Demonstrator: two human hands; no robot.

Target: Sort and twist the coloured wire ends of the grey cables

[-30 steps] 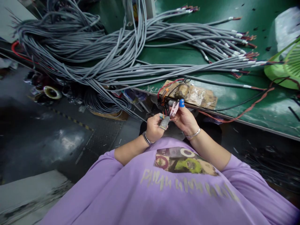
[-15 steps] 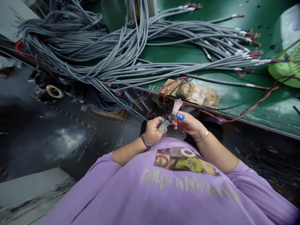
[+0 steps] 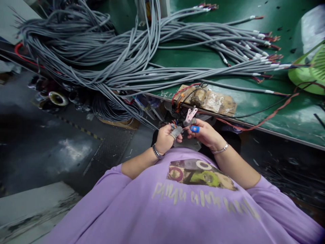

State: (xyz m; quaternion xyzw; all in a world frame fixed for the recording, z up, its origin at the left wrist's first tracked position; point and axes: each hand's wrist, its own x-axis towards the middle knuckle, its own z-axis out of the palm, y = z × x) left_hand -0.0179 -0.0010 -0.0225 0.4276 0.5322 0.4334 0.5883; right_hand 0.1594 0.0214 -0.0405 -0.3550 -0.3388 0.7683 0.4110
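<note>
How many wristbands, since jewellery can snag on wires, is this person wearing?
2: a metal band just behind the left hand, a silver bracelet just behind the right hand; both show plainly.

Soft, cool light, seemingly from overhead, leaves pale glare on the green surface (image 3: 182,58) toward the right. The plastic bag (image 3: 313,28) at its far end looks partly washed out. The floor (image 3: 83,159) is dim, broken by a hazy white reflection, and the rolls (image 3: 58,99) beneath sit in heavy shadow. Wide-angle distortion stretches the purple shirt (image 3: 177,220) toward the lower corners, its lettering smeared. The fingers (image 3: 195,129), wires (image 3: 174,122) and pink tool (image 3: 191,115) appear small, their details slightly blurred.
</note>
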